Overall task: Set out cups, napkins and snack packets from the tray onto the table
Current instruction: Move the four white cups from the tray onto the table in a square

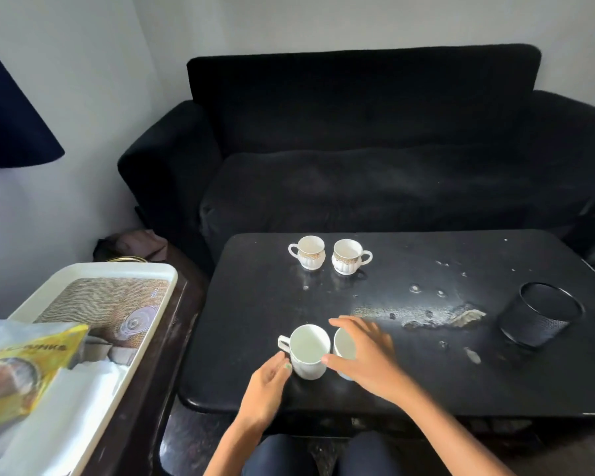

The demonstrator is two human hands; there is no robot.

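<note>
Two plain white cups stand near the front edge of the black table (426,383). My left hand (267,386) touches the left cup (308,352) low on its side with relaxed fingers. My right hand (364,352) lies over the right cup (343,345), thumb near its base and fingers spread across its rim, hiding most of it. Two gold-patterned white cups (310,252) (347,257) stand side by side at the far edge. On the left, the white tray (141,269) holds a yellow snack packet (24,369) and white napkins (79,393).
A black mesh pen holder (543,314) sits at the table's right. The tabletop has a peeled, damaged patch (437,316) in the middle. A black sofa (375,159) stands behind the table. The tray rests on a dark side table (172,341). My knees show below.
</note>
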